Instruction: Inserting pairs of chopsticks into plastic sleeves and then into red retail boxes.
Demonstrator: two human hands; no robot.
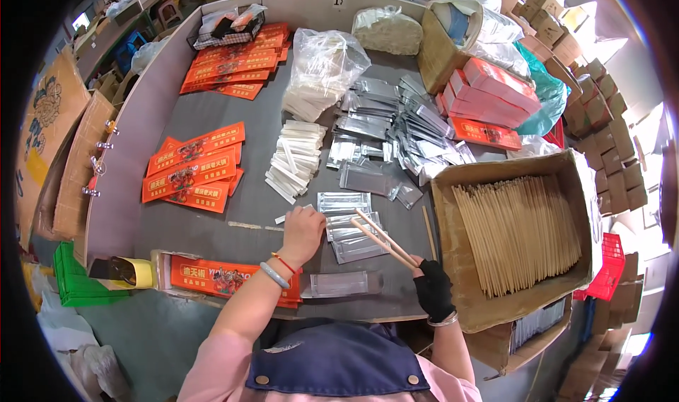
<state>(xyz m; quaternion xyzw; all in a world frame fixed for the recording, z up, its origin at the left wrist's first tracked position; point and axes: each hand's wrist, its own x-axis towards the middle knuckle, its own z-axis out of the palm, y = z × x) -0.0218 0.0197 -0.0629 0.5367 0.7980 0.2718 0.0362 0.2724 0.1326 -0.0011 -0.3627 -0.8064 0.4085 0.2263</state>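
In my right hand (433, 287), which wears a black fingerless glove, a pair of wooden chopsticks (385, 240) is gripped near one end. The chopsticks slant up and left over flat silver packets (358, 248). My left hand (304, 232) is beside these packets, its fingers curled together at their left edge; whatever the fingertips hold is hidden. A pile of slim white paper-wrapped sticks (296, 160) lies just beyond this hand. Close to my body, between my forearms, rests a clear-wrapped flat packet (339, 284). Red printed sleeves (212, 276) sit in a tray under my left forearm.
A cardboard box (445, 243) full of wooden chopsticks (520, 236) stands at the right. More red sleeves (194, 167) are stacked at left. Silver sachets (368, 122) and a plastic bag of white sticks (322, 66) fill the middle back. Grey partition walls (134, 119) border the table.
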